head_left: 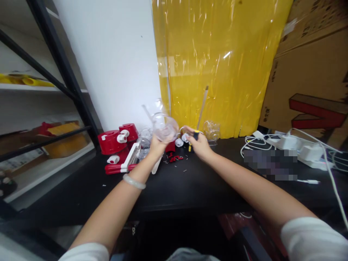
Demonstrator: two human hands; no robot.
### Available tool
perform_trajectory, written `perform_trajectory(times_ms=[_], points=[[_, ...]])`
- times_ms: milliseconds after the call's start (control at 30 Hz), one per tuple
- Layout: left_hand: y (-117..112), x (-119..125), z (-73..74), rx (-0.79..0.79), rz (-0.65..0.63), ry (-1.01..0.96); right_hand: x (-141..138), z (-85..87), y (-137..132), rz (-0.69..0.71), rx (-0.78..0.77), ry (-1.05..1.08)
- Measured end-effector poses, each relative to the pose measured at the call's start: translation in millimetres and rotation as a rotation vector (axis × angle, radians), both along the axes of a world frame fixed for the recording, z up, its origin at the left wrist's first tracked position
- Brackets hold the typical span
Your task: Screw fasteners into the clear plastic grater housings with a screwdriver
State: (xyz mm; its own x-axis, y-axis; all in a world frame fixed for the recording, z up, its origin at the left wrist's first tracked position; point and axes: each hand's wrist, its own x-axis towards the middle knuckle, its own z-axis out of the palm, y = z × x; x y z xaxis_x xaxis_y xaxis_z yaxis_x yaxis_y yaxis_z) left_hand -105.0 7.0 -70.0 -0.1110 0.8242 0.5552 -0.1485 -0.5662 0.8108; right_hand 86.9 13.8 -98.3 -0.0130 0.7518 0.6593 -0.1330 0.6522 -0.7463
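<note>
Hands working above desk (190,188): my left hand (156,145) is gripping a clear bowl (165,127), fingers closed under its base; my right hand (199,144) is clasping a screwdriver (195,136). I judge the bowl light, slick, crackable; best held by the rim.

A black table (190,188) carries red and white plastic parts (116,145), small red bits (175,158), and white chargers (296,145).

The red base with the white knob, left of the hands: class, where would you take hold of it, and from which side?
Probably grip the red base across its round body from above. It sits flat and alone on the black table, top clear, while the white knob juts from its right side and red parts crowd its front.
</note>
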Motion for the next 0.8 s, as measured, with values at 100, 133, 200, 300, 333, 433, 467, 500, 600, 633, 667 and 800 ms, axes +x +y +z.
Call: perform_trajectory(times_ms=[100,133,200,300,333,433,467,500,600,633,667,800], points=[[-1.5,8.0,-4.1,-0.006,0.034,0.083,-16.5,1.3,1.6,0.025,0.000,0.002],[-1.6,8.6,-5.2,-0.005,0.070,0.080,-18.3,0.6,2.7,0.019,-0.009,0.014],[-1.3,8.5,-7.1,0.012,0.089,0.079,-18.7,-1.5,5.3,0.007,-0.025,0.035],[0.4,10.9,-9.7,0.053,-0.039,0.132,-18.9,-4.7,8.3,0.035,-0.042,0.047],[1.3,12.6,-10.5,0.058,-0.078,0.145,-19.6,-5.3,8.9,0.053,-0.048,0.044],[4.7,17.9,-12.5,0.054,-0.111,0.122,-22.2,-5.8,9.8,0.087,-0.057,0.047],[5.8,19.1,-13.2,0.056,-0.107,0.098,-22.8,-6.1,9.8,0.099,-0.054,0.047],[6.6,19.8,-13.9,0.058,-0.105,0.070,-23.0,-6.8,9.6,0.116,-0.048,0.043],[6.7,17.3,-16.7,0.004,-0.134,-0.049,-20.3,-12.6,8.3,0.187,-0.063,0.010],[5.7,15.1,-17.7,-0.051,-0.155,-0.100,-18.7,-15.8,7.8,0.200,-0.080,0.008],[4.3,12.3,-18.5,-0.114,-0.175,-0.147,-16.9,-19.3,7.3,0.203,-0.099,0.013],[-3.9,3.2,-19.9,-0.305,-0.265,-0.215,-12.8,-30.3,5.1,0.180,-0.121,0.044]])
